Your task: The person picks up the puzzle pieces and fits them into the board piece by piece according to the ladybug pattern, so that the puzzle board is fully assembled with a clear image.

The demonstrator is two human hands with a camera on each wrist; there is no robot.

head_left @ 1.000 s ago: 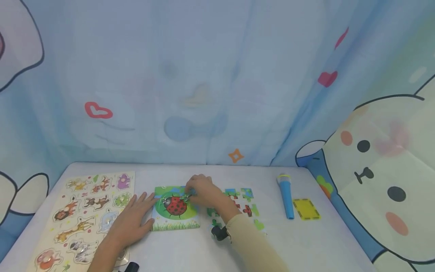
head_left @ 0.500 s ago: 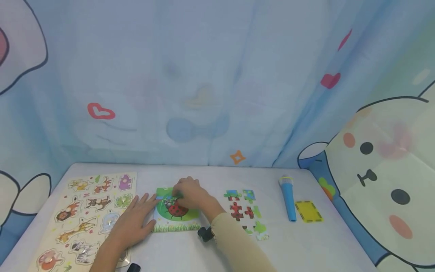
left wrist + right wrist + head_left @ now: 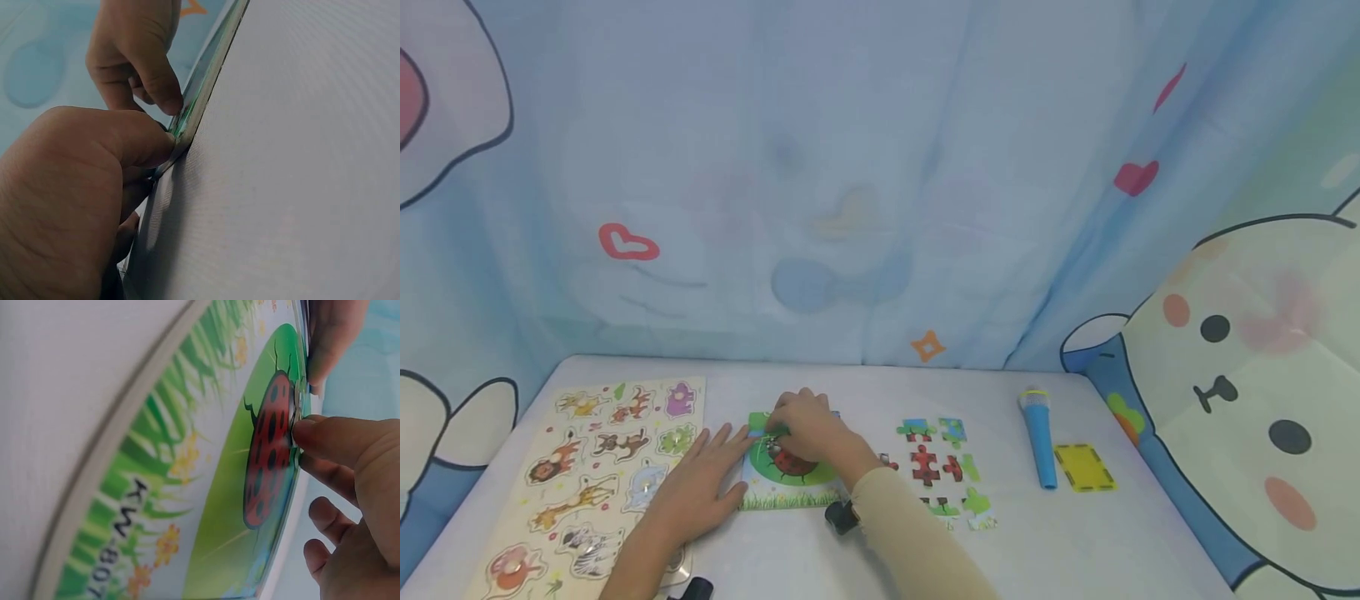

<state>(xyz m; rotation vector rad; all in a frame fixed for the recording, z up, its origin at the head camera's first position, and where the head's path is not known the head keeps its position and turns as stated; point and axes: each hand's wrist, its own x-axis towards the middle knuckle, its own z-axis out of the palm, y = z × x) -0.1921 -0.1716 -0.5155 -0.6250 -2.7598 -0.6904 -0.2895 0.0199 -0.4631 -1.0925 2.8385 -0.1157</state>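
Currently the right hand (image 3: pixel 807 429) is pinching a piece (image 3: pixel 296 410); the board (image 3: pixel 786 498) is lying directly beneath that grip and nearside, while the left hand (image 3: pixel 702 483), fingers spread, is touching its edge, leftward.

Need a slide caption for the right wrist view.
Right hand at a flat, square, green-and-white board printed with a red ladybug.

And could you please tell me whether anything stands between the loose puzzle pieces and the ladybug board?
Yes: the right hand is over the ladybug board, with its wrist and sleeve across the gap to the loose puzzle pieces.
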